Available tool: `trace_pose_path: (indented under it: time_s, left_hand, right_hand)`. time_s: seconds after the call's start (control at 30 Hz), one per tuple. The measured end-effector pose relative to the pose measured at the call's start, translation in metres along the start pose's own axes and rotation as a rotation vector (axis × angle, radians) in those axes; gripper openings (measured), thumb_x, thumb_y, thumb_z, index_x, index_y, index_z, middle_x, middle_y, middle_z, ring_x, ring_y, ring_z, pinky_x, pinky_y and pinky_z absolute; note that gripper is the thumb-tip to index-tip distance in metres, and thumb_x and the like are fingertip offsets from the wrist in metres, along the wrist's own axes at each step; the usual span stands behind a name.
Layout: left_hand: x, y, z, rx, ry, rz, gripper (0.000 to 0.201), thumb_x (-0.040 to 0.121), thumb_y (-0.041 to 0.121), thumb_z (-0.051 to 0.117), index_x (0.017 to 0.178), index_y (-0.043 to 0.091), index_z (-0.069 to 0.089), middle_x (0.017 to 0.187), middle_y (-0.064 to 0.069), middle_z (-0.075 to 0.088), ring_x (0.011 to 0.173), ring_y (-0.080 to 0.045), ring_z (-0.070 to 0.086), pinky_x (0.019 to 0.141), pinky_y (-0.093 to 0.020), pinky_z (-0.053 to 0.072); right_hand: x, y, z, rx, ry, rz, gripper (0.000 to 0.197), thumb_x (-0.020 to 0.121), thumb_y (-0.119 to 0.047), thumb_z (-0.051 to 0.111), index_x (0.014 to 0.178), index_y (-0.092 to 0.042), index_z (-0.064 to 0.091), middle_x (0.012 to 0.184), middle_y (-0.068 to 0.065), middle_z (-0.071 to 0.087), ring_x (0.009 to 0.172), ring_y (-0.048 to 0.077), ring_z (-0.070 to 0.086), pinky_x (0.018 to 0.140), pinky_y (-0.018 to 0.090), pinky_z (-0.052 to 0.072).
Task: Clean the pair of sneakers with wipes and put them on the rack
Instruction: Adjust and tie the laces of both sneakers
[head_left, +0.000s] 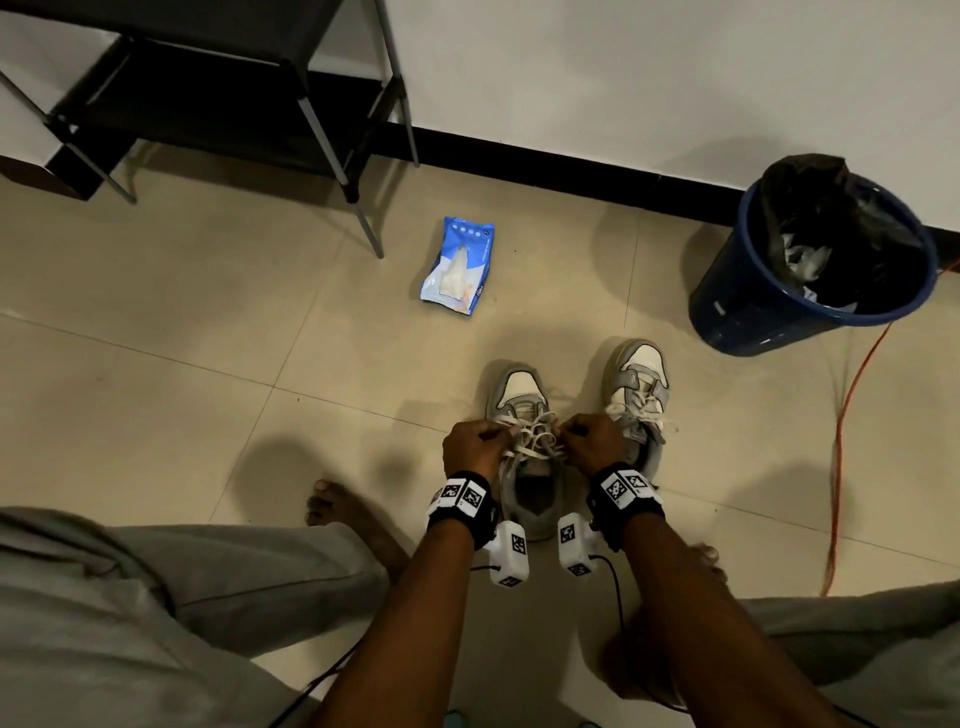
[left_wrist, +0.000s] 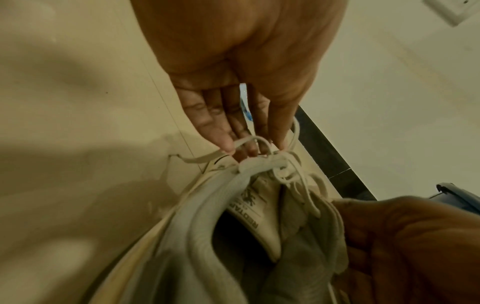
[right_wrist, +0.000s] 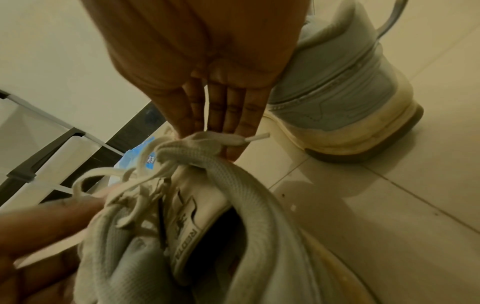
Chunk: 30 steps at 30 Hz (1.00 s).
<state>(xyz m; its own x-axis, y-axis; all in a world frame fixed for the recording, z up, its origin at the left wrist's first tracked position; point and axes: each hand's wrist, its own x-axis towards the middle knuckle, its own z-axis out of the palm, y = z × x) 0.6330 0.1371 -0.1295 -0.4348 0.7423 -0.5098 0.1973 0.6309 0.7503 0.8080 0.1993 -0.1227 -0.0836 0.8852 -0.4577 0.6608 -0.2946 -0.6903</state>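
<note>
Two grey and white sneakers stand side by side on the tiled floor. Both hands work at the nearer left sneaker (head_left: 522, 400), which has pale laces (head_left: 535, 436). My left hand (head_left: 485, 439) pinches a lace loop on the shoe's left side, and the left wrist view shows its fingertips (left_wrist: 228, 146) on that lace (left_wrist: 249, 140). My right hand (head_left: 576, 434) pinches the laces from the right, with a lace end (right_wrist: 244, 138) sticking out past its fingers (right_wrist: 233, 123). The other sneaker (head_left: 636, 384) stands untouched just to the right, its heel (right_wrist: 337, 92) close to my right hand.
A blue wipes pack (head_left: 457, 267) lies on the floor beyond the shoes. The black shoe rack (head_left: 208, 93) stands at the back left against the wall. A blue bin (head_left: 769, 306) with a black liner is at the right, with an orange cable (head_left: 841, 441) beside it. My bare feet flank the shoes.
</note>
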Motion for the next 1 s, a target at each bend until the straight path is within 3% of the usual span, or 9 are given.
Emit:
trace_pose_path:
  time_s: [0.1, 0.27, 0.37, 0.47, 0.6, 0.73, 0.8, 0.9, 1.0]
  left_hand:
    - [-0.004, -0.004, 0.000, -0.020, -0.059, 0.058, 0.016, 0.074, 0.029, 0.082, 0.090, 0.028, 0.080, 0.085, 0.010, 0.076, 0.086, -0.006, 0.070, 0.085, -0.023, 0.055]
    - [-0.008, -0.002, -0.002, 0.126, -0.034, 0.157, 0.011, 0.076, 0.029, 0.079, 0.087, 0.033, 0.078, 0.087, 0.014, 0.076, 0.088, -0.008, 0.070, 0.081, -0.025, 0.056]
    - [-0.010, 0.001, 0.002, 0.247, -0.030, 0.187, 0.009, 0.089, 0.030, 0.066, 0.098, 0.027, 0.069, 0.103, 0.006, 0.073, 0.097, -0.019, 0.067, 0.081, -0.027, 0.050]
    - [-0.012, 0.003, -0.003, 0.331, -0.048, 0.203, 0.018, 0.096, 0.031, 0.053, 0.111, 0.020, 0.055, 0.112, -0.005, 0.069, 0.103, -0.030, 0.063, 0.083, -0.037, 0.050]
    - [-0.013, -0.001, -0.007, 0.224, -0.045, 0.239, 0.015, 0.095, 0.032, 0.057, 0.107, 0.024, 0.054, 0.106, 0.002, 0.071, 0.097, -0.023, 0.066, 0.084, -0.039, 0.053]
    - [-0.014, -0.005, -0.001, 0.084, -0.015, 0.179, 0.020, 0.079, 0.020, 0.075, 0.092, 0.028, 0.063, 0.088, 0.011, 0.072, 0.084, -0.006, 0.068, 0.083, -0.032, 0.057]
    - [-0.011, -0.010, 0.001, 0.023, -0.007, 0.135, 0.021, 0.074, 0.014, 0.077, 0.084, 0.029, 0.067, 0.080, 0.011, 0.073, 0.079, -0.006, 0.069, 0.083, -0.033, 0.058]
    - [-0.011, -0.009, 0.003, 0.019, -0.017, 0.140, 0.018, 0.075, 0.020, 0.083, 0.077, 0.032, 0.070, 0.076, 0.013, 0.072, 0.078, -0.007, 0.070, 0.081, -0.027, 0.057]
    - [-0.009, -0.007, 0.004, 0.028, -0.003, 0.101, 0.008, 0.082, 0.024, 0.076, 0.085, 0.029, 0.071, 0.086, 0.007, 0.074, 0.082, -0.011, 0.068, 0.079, -0.025, 0.054]
  right_hand:
    - [-0.004, -0.001, -0.001, -0.006, -0.102, -0.079, 0.015, 0.078, -0.014, 0.074, 0.093, -0.015, 0.075, 0.083, 0.003, 0.073, 0.076, 0.018, 0.069, 0.074, 0.039, 0.059]
    - [-0.005, -0.003, 0.002, 0.063, -0.036, -0.060, 0.013, 0.075, -0.010, 0.077, 0.087, -0.014, 0.078, 0.081, 0.003, 0.074, 0.074, 0.016, 0.069, 0.076, 0.034, 0.058]
    - [-0.010, -0.011, 0.006, 0.063, -0.028, -0.059, 0.011, 0.078, -0.007, 0.075, 0.089, -0.008, 0.076, 0.083, 0.007, 0.073, 0.073, 0.016, 0.067, 0.071, 0.026, 0.054]
    - [-0.009, -0.014, 0.009, -0.045, 0.014, -0.105, 0.007, 0.081, -0.011, 0.070, 0.089, -0.012, 0.070, 0.083, 0.005, 0.070, 0.076, 0.019, 0.064, 0.070, 0.028, 0.051]
    - [-0.011, -0.010, 0.008, 0.078, 0.093, -0.107, 0.007, 0.091, -0.006, 0.056, 0.097, -0.009, 0.055, 0.088, 0.007, 0.064, 0.083, 0.025, 0.062, 0.074, 0.037, 0.053]
    - [-0.009, 0.001, 0.007, 0.115, 0.011, -0.098, 0.008, 0.084, -0.013, 0.066, 0.090, -0.013, 0.063, 0.083, 0.004, 0.069, 0.080, 0.021, 0.067, 0.075, 0.044, 0.057]
    - [-0.005, 0.006, 0.008, 0.119, -0.025, -0.087, 0.013, 0.077, -0.009, 0.070, 0.088, -0.014, 0.070, 0.083, 0.005, 0.072, 0.081, 0.021, 0.068, 0.078, 0.048, 0.057]
    - [-0.007, 0.005, 0.006, 0.100, -0.049, -0.084, 0.014, 0.075, -0.007, 0.074, 0.085, -0.017, 0.073, 0.080, 0.004, 0.073, 0.078, 0.020, 0.069, 0.077, 0.046, 0.058]
    - [-0.011, -0.002, 0.006, 0.071, -0.040, -0.107, 0.013, 0.078, -0.003, 0.071, 0.082, -0.014, 0.072, 0.078, 0.008, 0.072, 0.076, 0.024, 0.068, 0.076, 0.044, 0.057]
